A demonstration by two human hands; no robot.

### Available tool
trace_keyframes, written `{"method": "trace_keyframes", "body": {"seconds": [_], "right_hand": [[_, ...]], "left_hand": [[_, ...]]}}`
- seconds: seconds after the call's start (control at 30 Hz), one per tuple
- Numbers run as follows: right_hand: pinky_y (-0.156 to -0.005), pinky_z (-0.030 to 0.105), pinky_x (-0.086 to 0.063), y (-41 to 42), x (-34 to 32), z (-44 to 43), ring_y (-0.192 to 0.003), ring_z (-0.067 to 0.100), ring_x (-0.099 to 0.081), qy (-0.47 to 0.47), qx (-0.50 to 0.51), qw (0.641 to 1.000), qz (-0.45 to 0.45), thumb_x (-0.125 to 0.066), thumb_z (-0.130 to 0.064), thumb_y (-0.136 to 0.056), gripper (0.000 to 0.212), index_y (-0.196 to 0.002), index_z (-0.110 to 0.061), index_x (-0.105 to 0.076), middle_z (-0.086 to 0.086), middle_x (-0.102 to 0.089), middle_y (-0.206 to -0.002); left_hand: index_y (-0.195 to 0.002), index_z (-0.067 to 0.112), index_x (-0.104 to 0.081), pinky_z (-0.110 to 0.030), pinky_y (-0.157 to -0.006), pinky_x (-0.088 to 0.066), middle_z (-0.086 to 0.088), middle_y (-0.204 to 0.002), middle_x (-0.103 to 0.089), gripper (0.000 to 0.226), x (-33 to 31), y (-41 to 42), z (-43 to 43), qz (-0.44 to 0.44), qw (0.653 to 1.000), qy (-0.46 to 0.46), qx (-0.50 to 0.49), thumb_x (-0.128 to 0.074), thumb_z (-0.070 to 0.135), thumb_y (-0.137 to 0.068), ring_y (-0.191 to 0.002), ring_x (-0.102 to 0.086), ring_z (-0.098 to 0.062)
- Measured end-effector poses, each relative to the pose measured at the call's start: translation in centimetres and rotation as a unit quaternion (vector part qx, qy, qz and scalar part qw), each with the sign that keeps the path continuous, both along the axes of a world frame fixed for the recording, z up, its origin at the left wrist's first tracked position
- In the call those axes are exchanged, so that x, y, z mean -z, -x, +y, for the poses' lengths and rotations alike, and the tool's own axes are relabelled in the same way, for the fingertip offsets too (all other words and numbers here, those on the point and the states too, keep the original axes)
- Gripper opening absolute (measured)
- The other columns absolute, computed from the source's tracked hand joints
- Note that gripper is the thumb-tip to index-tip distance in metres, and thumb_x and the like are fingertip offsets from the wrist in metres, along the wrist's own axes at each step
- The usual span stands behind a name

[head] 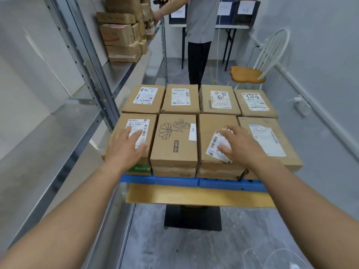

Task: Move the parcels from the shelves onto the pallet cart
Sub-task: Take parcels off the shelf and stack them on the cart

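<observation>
**Location of goods.** Eight parcels form the top layer on the pallet cart (174, 181), two rows of four, packed side to side. A lower layer shows beneath the near edge. More parcels (118, 33) stand stacked at the far end of the shelf (120, 68) on the left, so the task appears only partly done.

**Hands.** The left hand (126, 146) lies flat on the near-left parcel (137, 122), with its fingers straight and close together. The right hand (239, 146) lies flat on the third near parcel (215, 125), with its fingers spread apart over the label. Neither hand is clamped on anything.

**Handling, assessed.** These are plain corrugated cartons with stiff walls and square edges. They are small enough for one hand each and are probably light to moderate in weight. The cardboard should give good friction, but the paper labels are likely slicker. The third near parcel's label is wrinkled and lifting, so it is best not dragged on. Each carton is best held across its two long sides or under a bottom edge. Tight packing leaves little room between neighbours.

**Markings.** The second near parcel (174, 144) bears "POP MART" and a line drawing of a flower. The near-left label reads "507 N705 040". The back-row labels carry large handwriting and barcodes, which are not legible.
</observation>
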State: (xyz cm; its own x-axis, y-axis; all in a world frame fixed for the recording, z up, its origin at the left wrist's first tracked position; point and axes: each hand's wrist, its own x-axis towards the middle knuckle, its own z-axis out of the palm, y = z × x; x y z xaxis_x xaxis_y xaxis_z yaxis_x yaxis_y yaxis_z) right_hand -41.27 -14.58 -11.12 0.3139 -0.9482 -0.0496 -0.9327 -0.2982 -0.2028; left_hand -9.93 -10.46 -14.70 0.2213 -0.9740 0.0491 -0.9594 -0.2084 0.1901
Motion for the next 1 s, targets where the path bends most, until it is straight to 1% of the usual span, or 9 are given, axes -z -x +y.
{"method": "trace_keyframes", "body": {"seconds": [0.1, 0.2, 0.3, 0.37, 0.43, 0.53, 0.87, 0.93, 1.0], "right_hand": [[-0.11, 0.04, -0.027, 3.3, 0.0, -1.2, -0.14, 0.027, -0.021, 0.019, 0.06, 0.998, 0.013, -0.049, -0.035, -0.095, 0.053, -0.145, -0.02, -0.036, 0.01, -0.025, -0.154], [-0.11, 0.042, -0.025, 7.2, 0.2, -2.0, -0.138, 0.032, -0.023, 0.016, 0.144, 0.988, 0.05, -0.047, -0.04, -0.096, 0.054, -0.145, -0.022, -0.036, 0.014, -0.026, -0.152], [-0.103, 0.045, -0.031, 10.7, 1.1, -2.5, -0.129, 0.039, -0.032, -0.037, 0.224, 0.97, 0.087, -0.045, -0.043, -0.094, 0.055, -0.145, -0.024, -0.035, 0.018, -0.031, -0.144], [-0.1, 0.045, -0.035, 12.1, 1.9, -2.7, -0.124, 0.041, -0.036, -0.087, 0.252, 0.961, 0.081, -0.043, -0.045, -0.093, 0.057, -0.145, -0.027, -0.032, 0.019, -0.031, -0.141], [-0.1, 0.045, -0.036, 12.8, 2.6, -2.9, -0.125, 0.041, -0.039, -0.116, 0.258, 0.958, 0.054, -0.039, -0.048, -0.094, 0.06, -0.148, -0.026, -0.026, 0.02, -0.029, -0.144], [-0.1, 0.041, -0.037, 13.0, 3.1, -2.9, -0.124, 0.04, -0.041, -0.112, 0.258, 0.959, 0.025, -0.037, -0.048, -0.096, 0.061, -0.15, -0.023, -0.024, 0.023, -0.028, -0.144], [-0.093, 0.039, -0.04, 13.6, 3.4, -2.2, -0.118, 0.04, -0.045, -0.107, 0.255, 0.961, 0.023, -0.036, -0.049, -0.095, 0.062, -0.15, -0.023, -0.024, 0.023, -0.032, -0.138], [-0.091, 0.038, -0.041, 13.4, 3.3, -2.1, -0.117, 0.038, -0.046, -0.111, 0.253, 0.961, 0.024, -0.036, -0.049, -0.096, 0.061, -0.149, -0.023, -0.023, 0.023, -0.033, -0.138], [-0.094, 0.04, -0.04, 13.5, 3.2, -1.9, -0.12, 0.038, -0.044, -0.113, 0.255, 0.96, 0.033, -0.035, -0.049, -0.096, 0.061, -0.15, -0.023, -0.022, 0.022, -0.033, -0.139]], "left_hand": [[-0.145, 0.031, -0.03, -0.048, -0.112, -0.017, -0.007, -0.154, -0.022, 0.06, 0.4, -1.5, -1.1, -0.035, 0.996, -0.056, -0.055, -0.035, 0.059, -0.092, -0.14, -0.017, -0.03], [-0.145, 0.035, -0.025, -0.051, -0.109, -0.022, -0.011, -0.152, -0.021, 0.067, 1.1, -1.8, -1.2, -0.01, 0.989, -0.121, -0.084, -0.034, 0.067, -0.087, -0.137, -0.021, -0.035], [-0.147, 0.035, -0.022, -0.051, -0.107, -0.027, -0.011, -0.152, -0.021, 0.072, 1.8, -1.9, -1.9, -0.005, 0.988, -0.123, -0.09, -0.035, 0.07, -0.085, -0.135, -0.023, -0.038], [-0.147, 0.035, -0.021, -0.051, -0.107, -0.028, -0.01, -0.152, -0.021, 0.073, 1.9, -1.9, -2.3, -0.017, 0.989, -0.121, -0.084, -0.035, 0.071, -0.085, -0.134, -0.024, -0.039], [-0.147, 0.036, -0.021, -0.051, -0.107, -0.028, -0.008, -0.152, -0.02, 0.073, 2.1, -1.8, -2.6, -0.017, 0.99, -0.12, -0.079, -0.036, 0.071, -0.085, -0.135, -0.023, -0.04], [-0.147, 0.036, -0.021, -0.052, -0.108, -0.027, -0.008, -0.153, -0.02, 0.073, 2.2, -1.7, -2.8, -0.012, 0.99, -0.12, -0.077, -0.037, 0.071, -0.085, -0.136, -0.022, -0.04], [-0.147, 0.035, -0.022, -0.05, -0.108, -0.03, -0.01, -0.148, -0.026, 0.076, 2.5, -1.2, -3.0, -0.013, 0.99, -0.122, -0.069, -0.036, 0.073, -0.083, -0.133, -0.028, -0.037], [-0.147, 0.034, -0.022, -0.05, -0.108, -0.028, -0.01, -0.149, -0.026, 0.074, 2.2, -0.9, -2.8, -0.019, 0.99, -0.124, -0.071, -0.036, 0.071, -0.085, -0.134, -0.026, -0.037], [-0.146, 0.033, -0.025, -0.051, -0.109, -0.026, -0.01, -0.151, -0.024, 0.068, 1.7, 0.0, -2.7, -0.026, 0.989, -0.124, -0.079, -0.038, 0.066, -0.088, -0.136, -0.023, -0.036]]}}
